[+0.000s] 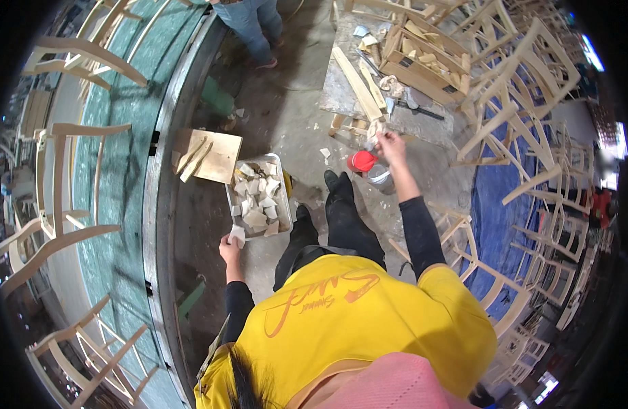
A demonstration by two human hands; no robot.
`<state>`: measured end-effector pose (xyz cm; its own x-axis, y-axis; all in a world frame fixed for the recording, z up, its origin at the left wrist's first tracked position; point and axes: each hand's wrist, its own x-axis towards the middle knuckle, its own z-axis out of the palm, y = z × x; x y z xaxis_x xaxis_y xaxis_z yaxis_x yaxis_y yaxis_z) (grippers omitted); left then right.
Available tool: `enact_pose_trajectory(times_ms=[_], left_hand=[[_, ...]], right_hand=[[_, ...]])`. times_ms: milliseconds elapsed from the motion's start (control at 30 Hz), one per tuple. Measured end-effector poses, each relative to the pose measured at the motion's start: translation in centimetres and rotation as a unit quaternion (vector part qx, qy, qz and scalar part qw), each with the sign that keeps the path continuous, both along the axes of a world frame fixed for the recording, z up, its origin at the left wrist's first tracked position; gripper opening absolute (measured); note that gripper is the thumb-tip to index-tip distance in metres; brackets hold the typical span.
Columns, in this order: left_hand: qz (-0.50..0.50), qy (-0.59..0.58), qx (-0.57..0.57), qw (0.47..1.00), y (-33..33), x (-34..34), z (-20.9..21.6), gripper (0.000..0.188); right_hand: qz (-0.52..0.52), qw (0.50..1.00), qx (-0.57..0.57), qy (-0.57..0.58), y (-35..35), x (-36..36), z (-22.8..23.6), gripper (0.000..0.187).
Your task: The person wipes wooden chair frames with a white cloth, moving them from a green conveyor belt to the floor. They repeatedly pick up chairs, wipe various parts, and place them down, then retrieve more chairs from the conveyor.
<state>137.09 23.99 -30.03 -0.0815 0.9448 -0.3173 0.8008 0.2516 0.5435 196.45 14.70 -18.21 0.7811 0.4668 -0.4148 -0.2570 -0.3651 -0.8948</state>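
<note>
My left hand (229, 251) pinches a pale, flat, torn piece (238, 235) at the near corner of a metal tray (283, 178). Inside the tray lie several similar torn pieces (258, 195), white to tan, like scraps of sandpaper. Out to the right, my right hand (393, 150) is closed with its fingertips at a crumpled pale scrap (374, 130), beside the edge of a low work surface. Just below that hand is a round red top (362, 161), with a clear container (379, 177) next to it.
A wooden board (222, 153) with two wood strips adjoins the tray. Wood pieces (355, 78) and a wooden crate (430, 58) of scraps occupy the low surface (338, 92). Chair frames stand on a green-covered bench (116, 225) at left and crowd the right. Another person (249, 27) stands far ahead.
</note>
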Motion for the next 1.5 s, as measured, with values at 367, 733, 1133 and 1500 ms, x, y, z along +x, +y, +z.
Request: enact_pose_trajectory(times_ms=[367, 733, 1133, 1500], left_hand=[[0.152, 0.106, -0.126, 0.975, -12.8, 6.8, 3.9, 0.039], [0.158, -0.007, -0.131, 0.979, -5.0, 19.9, 2.2, 0.034], [0.119, 0.011, -0.024, 0.993, 8.1, 13.5, -19.2, 0.032], [0.189, 0.097, -0.032, 0.977, 12.1, 12.8, -25.4, 0.056]], right_hand=[[-0.066, 0.989, 0.036, -0.131, 8.3, 14.6, -7.3, 0.049], [0.438, 0.876, -0.074, 0.19, 10.7, -8.6, -12.9, 0.039], [0.583, 0.782, -0.22, 0.013, 14.8, -18.5, -32.5, 0.03], [0.646, 0.712, -0.122, -0.246, 19.7, -30.9, -36.6, 0.042]])
